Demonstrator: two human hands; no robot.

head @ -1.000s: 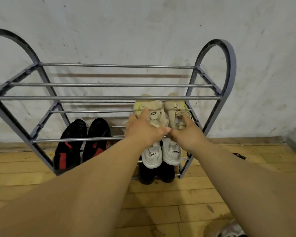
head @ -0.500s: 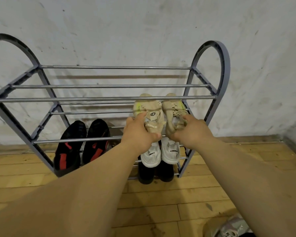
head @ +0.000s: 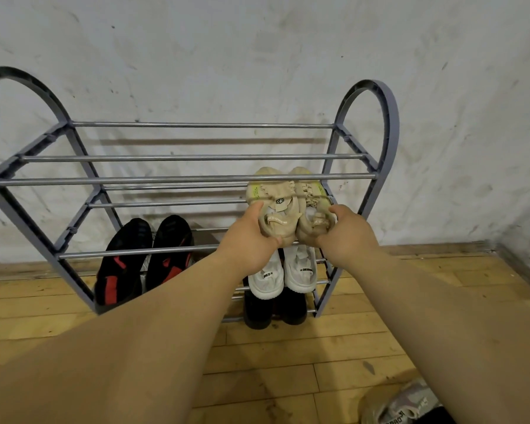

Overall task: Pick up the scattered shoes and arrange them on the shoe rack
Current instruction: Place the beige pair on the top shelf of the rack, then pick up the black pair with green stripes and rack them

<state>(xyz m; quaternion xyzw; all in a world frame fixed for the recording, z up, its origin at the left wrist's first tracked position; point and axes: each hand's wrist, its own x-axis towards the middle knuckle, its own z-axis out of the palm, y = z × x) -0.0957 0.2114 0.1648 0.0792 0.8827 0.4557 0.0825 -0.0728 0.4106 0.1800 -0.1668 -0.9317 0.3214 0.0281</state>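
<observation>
Scuffed whitewashed wall (head: 257,50); worn wooden plank floor (head: 288,356); wooden skirting (head: 435,249) along the base

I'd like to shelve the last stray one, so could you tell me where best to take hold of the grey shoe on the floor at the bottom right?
Only part of the grey shoe shows, cut by the frame edge and the right forearm. It seems to lie with its ankle opening facing up, so a grip on that collar rim from above with the right hand looks best, once it lets go of the beige shoe.
</observation>
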